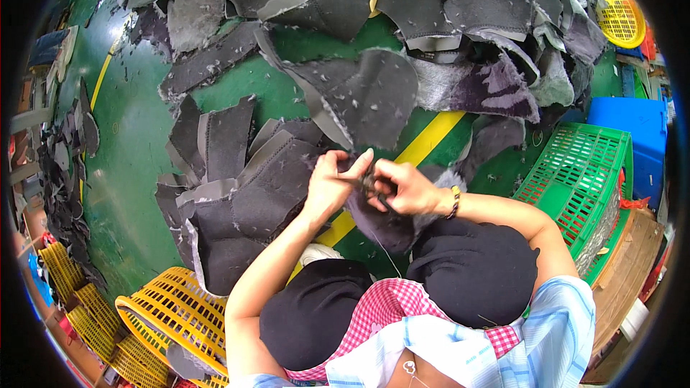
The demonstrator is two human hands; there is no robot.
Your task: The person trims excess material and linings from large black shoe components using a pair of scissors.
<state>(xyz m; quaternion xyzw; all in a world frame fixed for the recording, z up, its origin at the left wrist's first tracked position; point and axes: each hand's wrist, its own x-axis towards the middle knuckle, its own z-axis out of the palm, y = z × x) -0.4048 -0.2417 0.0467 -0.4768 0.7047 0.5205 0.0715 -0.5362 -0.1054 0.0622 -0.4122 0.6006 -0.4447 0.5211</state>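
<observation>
My two hands meet over my lap, close together above a dark purple-grey fleece piece (pixel 381 224). My left hand (pixel 332 185) is closed, its thumb and forefinger pinching the upper edge of that piece. Beside it, my right hand (pixel 408 188) has curled fingers around something small and dark; its kind is hidden among the fingers. A pale thread hangs from the piece toward my apron. Just beyond my hands lies a large dark grey fabric panel (pixel 370 93) with a light edge. To the left is a stack of stitched dark fabric panels (pixel 266 187).
Many grey and black fabric pieces (pixel 496 7) cover the far floor. A yellow basket (pixel 176 309) stands at the near left. At right are a green crate (pixel 575 179), a blue bin (pixel 632 136) and a wooden board (pixel 629 266). A yellow basket (pixel 614 3) sits far right.
</observation>
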